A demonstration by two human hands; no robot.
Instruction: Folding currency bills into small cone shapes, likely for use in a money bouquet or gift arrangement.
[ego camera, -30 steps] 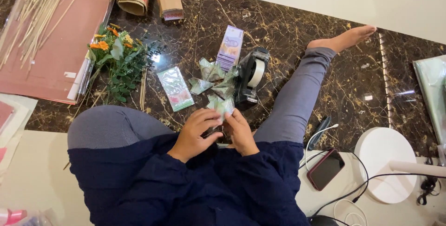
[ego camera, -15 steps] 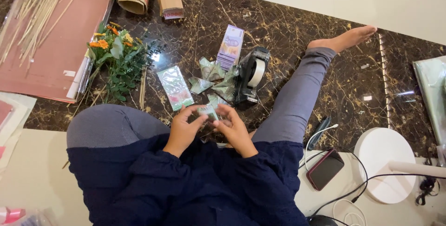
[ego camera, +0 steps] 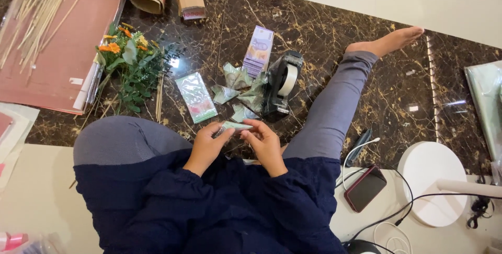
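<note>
- The floor (ego camera: 334, 29) is dark marble with gold veins, and the person sits on it.
- At left lie a bundle of thin sticks (ego camera: 36, 3) and a small bunch of orange flowers (ego camera: 128, 55).
- In the middle, several folded banknotes (ego camera: 238, 89) lie already done, beside a tape dispenser (ego camera: 282, 81); an unused stack of notes (ego camera: 259, 50) remains, so the work seems partly finished.
- The left hand (ego camera: 206, 147) and right hand (ego camera: 264, 144) pinch one green note (ego camera: 235, 126) between narrow fingers, just above the lap.
</note>
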